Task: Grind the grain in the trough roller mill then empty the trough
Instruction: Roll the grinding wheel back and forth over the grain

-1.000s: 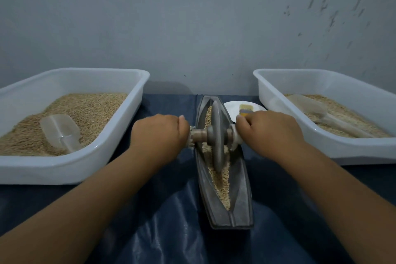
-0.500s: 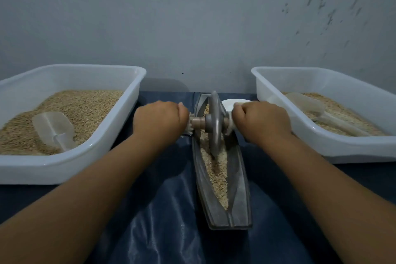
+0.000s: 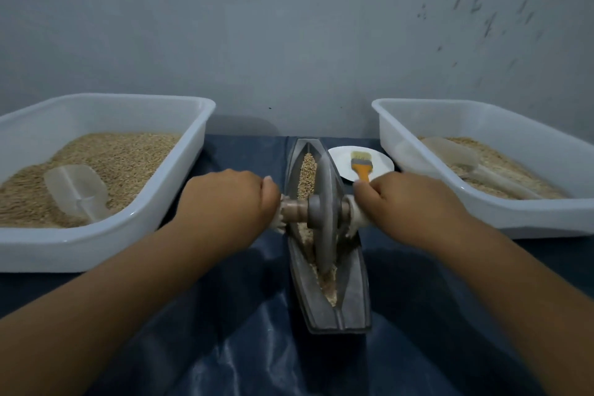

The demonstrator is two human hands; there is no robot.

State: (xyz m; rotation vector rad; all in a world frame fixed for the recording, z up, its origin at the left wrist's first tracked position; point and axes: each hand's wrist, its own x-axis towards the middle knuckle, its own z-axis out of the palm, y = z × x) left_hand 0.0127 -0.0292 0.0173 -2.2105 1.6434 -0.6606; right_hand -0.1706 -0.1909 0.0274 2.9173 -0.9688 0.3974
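Note:
A dark metal boat-shaped trough (image 3: 353,305) lies lengthwise on the blue cloth, with grain (image 3: 307,170) along its groove. A grey roller wheel (image 3: 324,209) stands upright in the groove near the trough's middle. My left hand (image 3: 231,202) grips the left end of the wheel's axle handle. My right hand (image 3: 408,202) grips the right end. The handle ends are hidden inside my fists.
A white tub (image 3: 106,247) of grain with a clear scoop (image 3: 77,191) stands at the left. Another white tub (image 3: 546,225) with grain and a scoop (image 3: 463,157) stands at the right. A small white plate (image 3: 382,167) holding an orange brush (image 3: 361,165) sits behind the trough.
The wheel rolled toward the trough's far end half a second ago and has now rolled back toward me to the middle. Both hands kept their grip.

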